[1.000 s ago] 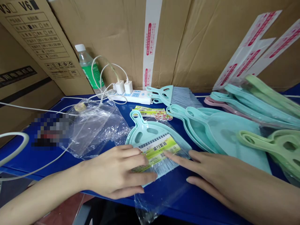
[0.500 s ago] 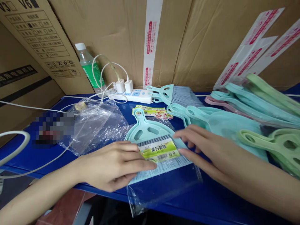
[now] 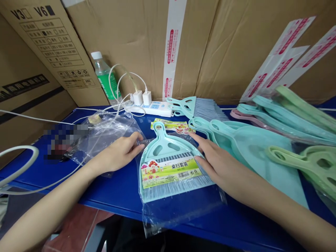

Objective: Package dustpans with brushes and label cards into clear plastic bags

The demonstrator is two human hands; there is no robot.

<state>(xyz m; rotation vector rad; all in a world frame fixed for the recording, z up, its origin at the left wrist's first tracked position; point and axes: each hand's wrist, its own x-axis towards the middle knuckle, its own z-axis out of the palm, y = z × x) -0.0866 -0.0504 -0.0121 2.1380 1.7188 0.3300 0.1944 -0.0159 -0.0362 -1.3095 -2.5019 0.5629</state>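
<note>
The bagged dustpan-and-brush set [image 3: 172, 166] is lying on the blue table [image 3: 126, 189] between both hands. The left hand [image 3: 118, 154] is curving beside it, thumb and index finger narrowly spaced; pinching of the clear bag [image 3: 156, 222] cannot be confirmed. The right hand [image 3: 212, 157] is touching the set's right edge, thumb and index finger apart.
</note>
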